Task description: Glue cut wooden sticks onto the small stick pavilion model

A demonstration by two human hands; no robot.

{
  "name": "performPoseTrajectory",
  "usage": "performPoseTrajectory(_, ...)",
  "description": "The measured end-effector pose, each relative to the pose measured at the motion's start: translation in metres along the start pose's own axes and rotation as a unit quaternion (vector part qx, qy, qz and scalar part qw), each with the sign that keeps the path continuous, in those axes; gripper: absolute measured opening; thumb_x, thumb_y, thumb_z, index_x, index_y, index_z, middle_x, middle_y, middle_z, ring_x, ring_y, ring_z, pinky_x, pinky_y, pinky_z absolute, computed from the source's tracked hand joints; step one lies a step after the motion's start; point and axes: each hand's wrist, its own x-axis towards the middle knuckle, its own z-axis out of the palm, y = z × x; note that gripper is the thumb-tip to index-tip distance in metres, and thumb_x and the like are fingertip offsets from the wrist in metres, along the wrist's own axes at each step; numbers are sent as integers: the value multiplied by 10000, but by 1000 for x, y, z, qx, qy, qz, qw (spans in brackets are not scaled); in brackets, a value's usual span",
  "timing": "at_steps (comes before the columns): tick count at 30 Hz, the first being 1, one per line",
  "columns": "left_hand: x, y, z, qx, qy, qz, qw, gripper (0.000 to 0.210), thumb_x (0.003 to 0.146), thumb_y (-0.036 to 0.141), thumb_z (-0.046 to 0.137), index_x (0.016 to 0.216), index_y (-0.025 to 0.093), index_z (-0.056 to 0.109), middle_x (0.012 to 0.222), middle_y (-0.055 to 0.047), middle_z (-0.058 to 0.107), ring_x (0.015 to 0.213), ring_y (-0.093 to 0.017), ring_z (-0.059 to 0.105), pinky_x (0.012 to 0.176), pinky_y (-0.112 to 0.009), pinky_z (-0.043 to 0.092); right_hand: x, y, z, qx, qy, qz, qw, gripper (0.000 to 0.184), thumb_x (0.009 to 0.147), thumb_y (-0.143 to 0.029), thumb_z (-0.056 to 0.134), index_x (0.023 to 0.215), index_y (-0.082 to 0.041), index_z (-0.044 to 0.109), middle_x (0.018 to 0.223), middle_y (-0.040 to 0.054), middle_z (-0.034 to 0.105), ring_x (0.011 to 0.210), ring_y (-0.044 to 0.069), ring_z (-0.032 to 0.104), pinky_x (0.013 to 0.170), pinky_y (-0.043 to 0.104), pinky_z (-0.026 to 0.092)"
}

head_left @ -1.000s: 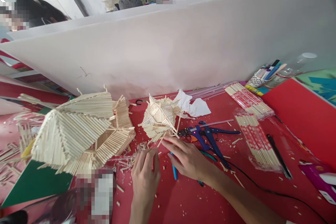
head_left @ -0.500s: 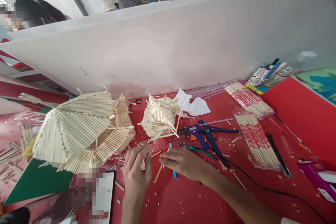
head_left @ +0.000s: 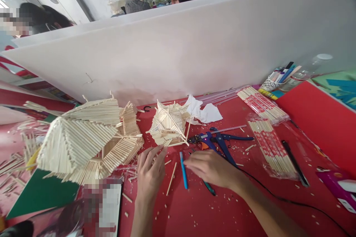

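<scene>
My left hand (head_left: 151, 168) is at the near side of the small stick model (head_left: 168, 122), fingers bent and apart; pale bits show between them, but I see no firm hold. My right hand (head_left: 210, 166) hovers over green-handled pliers (head_left: 209, 188), hiding most of them. Its fingers stretch left, loosely together, with nothing visible in them. Between the hands lie a blue pen-like stick (head_left: 184, 170) and a thin wooden stick (head_left: 171, 178). Left of my left hand stands a larger stick model (head_left: 83, 133) with a peaked roof.
Blue-handled tools (head_left: 222, 142) lie beyond my right hand, near a black cable (head_left: 272, 194). Farther right are packs of sticks (head_left: 274, 150), a black cutter (head_left: 294, 163) and a pen cup (head_left: 271, 81). White tissue (head_left: 204, 111) lies before the white partition (head_left: 167, 52). A phone (head_left: 111, 207) sits lower left.
My right hand has moved right, off the blue stick and the wooden stick, and over the pliers. My left hand has shifted slightly right and up. The models stay in place.
</scene>
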Motion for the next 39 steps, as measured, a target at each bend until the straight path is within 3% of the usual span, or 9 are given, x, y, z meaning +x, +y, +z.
performPoseTrajectory(6, 7, 1, 3, 1, 9, 0, 1000, 297, 911, 6, 624, 1125, 203, 681, 1050, -67, 766, 956, -206, 669, 888, -367, 514, -19, 42, -20, -124, 19, 291, 948, 184, 1044, -268, 508, 1089, -188, 667, 1074, 103, 764, 894, 241, 747, 677, 305, 490)
performPoseTrajectory(11, 8, 1, 4, 15, 15, 6, 1000, 258, 906, -5, 634, 1069, 192, 669, 1012, -61, 761, 926, -203, 659, 871, -357, 506, -16, 51, -16, -169, -42, 379, 909, 210, 1039, -363, 528, 1125, -175, 567, 1036, 127, 750, 842, 276, 748, 586, 299, 378)
performPoseTrajectory(16, 8, 3, 4, 37, 28, 14, 999, 243, 900, 2, 661, 1070, 175, 664, 994, -65, 760, 925, -201, 664, 862, -348, 493, -19, 51, -12, -122, -75, 377, 915, 263, 1033, -369, 519, 1213, -180, 493, 960, 135, 747, 845, 303, 741, 588, 288, 348)
performPoseTrajectory(21, 6, 1, 7, 46, 46, 33, 997, 223, 894, 28, 698, 1061, 172, 669, 977, -66, 768, 906, -196, 675, 857, -340, 487, -35, 57, -10, 47, 72, 376, 923, 197, 1011, -438, 514, 1037, -245, 484, 803, 20, 656, 689, 219, 649, 620, 291, 424)
performPoseTrajectory(25, 4, -1, 10, 41, 63, 34, 997, 225, 881, 26, 714, 1054, 163, 670, 960, -67, 774, 910, -192, 681, 856, -337, 490, -51, 60, -8, 281, 209, 356, 866, 415, 871, -599, 695, 1013, -250, 523, 941, 40, 689, 832, 208, 673, 755, 311, 539)
performPoseTrajectory(28, 3, -1, 12, 36, 70, 25, 997, 221, 888, 42, 717, 1056, 177, 672, 959, -59, 779, 911, -187, 687, 855, -333, 493, -62, 61, -2, 390, 251, 353, 813, 556, 743, -622, 822, 1079, -239, 598, 995, 77, 730, 911, 236, 701, 791, 326, 567)
performPoseTrajectory(30, 2, -1, 13, 28, 73, 17, 997, 214, 897, 53, 711, 1058, 190, 675, 956, -54, 780, 911, -185, 694, 861, -335, 497, -69, 60, 3, 418, 250, 341, 804, 474, 763, -614, 814, 957, -222, 631, 842, 57, 712, 782, 215, 682, 714, 321, 557)
performPoseTrajectory(33, 1, -1, 15, 8, 78, 7, 997, 207, 905, 58, 702, 1052, 203, 684, 941, -45, 780, 906, -186, 704, 866, -341, 505, -71, 52, 2, 433, 234, 287, 822, 436, 884, -598, 695, 730, -219, 545, 614, -4, 562, 568, 156, 546, 569, 298, 473)
performPoseTrajectory(39, -3, -5, 20, -31, 91, 0, 995, 221, 915, 64, 683, 1078, 214, 691, 946, -39, 782, 917, -185, 705, 879, -350, 511, -35, 9, -29, 329, 138, 243, 902, 307, 958, -517, 616, 882, -230, 538, 731, -31, 514, 602, 131, 482, 546, 251, 414)
